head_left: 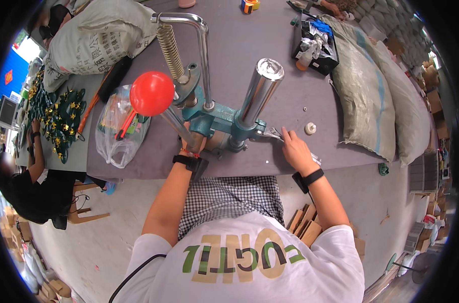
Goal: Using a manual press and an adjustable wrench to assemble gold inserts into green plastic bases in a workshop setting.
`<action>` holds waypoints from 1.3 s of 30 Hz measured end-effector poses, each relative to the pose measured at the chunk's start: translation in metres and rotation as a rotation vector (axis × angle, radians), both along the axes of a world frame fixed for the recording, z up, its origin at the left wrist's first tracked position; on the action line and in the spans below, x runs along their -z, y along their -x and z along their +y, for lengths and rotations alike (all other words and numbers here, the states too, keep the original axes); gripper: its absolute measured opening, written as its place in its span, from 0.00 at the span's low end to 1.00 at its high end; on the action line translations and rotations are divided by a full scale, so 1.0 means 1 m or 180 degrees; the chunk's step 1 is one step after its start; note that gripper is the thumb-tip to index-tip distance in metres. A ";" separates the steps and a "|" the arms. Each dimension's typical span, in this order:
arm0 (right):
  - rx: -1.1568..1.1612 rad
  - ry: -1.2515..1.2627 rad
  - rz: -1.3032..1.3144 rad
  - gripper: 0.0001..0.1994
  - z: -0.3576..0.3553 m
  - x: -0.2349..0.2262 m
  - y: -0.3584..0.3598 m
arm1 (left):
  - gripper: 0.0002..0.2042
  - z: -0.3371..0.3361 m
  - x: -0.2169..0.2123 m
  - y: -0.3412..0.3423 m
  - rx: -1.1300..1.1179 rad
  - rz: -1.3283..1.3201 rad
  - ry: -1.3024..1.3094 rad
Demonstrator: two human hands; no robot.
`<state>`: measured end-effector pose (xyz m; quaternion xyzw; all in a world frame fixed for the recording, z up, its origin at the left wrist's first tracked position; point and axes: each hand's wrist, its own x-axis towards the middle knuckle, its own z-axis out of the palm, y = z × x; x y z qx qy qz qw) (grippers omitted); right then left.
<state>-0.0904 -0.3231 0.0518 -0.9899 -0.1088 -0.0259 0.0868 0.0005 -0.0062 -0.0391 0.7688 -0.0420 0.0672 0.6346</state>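
A teal hand press (223,115) stands on the table before me, with a chrome column (259,93), a coil spring (170,50) and a lever ending in a red ball knob (152,93). My right hand (296,150) is closed around a silver wrench (276,134). The wrench's head meets the clamp at the column's right side, and its handle end shows below my palm. At the base of the press, behind the lever rod, is my left hand (198,143). Press parts hide its fingers, so its grip cannot be seen.
Right of the press lie a small white plastic piece (310,128) and a tiny ring (305,109). A black box of odds and ends (323,63) sits beyond, beside stuffed sacks (363,96). At left are a plastic bag (119,144), a white sack (95,45) and a seated co-worker (35,189).
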 end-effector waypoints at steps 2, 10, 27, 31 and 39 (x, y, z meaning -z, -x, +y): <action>0.0100 -0.0756 0.0004 0.17 0.007 -0.020 0.018 | 0.09 0.000 0.003 -0.003 -0.0004 0.0082 0.0126; 0.0164 -0.1701 0.0153 0.07 0.030 -0.111 0.060 | 0.05 -0.003 -0.010 -0.004 0.0126 -0.0930 -0.0694; 0.0085 -0.0200 -0.1019 0.17 -0.005 0.037 -0.007 | 0.13 0.000 0.050 -0.024 -0.0182 -0.0623 -0.0337; 0.0234 -0.0651 -0.1617 0.12 0.011 0.001 0.002 | 0.12 -0.018 -0.013 -0.015 -0.0179 -0.0509 0.0086; 0.0632 -0.1958 -0.1414 0.09 0.125 -0.085 0.012 | 0.11 0.004 0.039 -0.026 -0.0164 -0.0850 -0.1167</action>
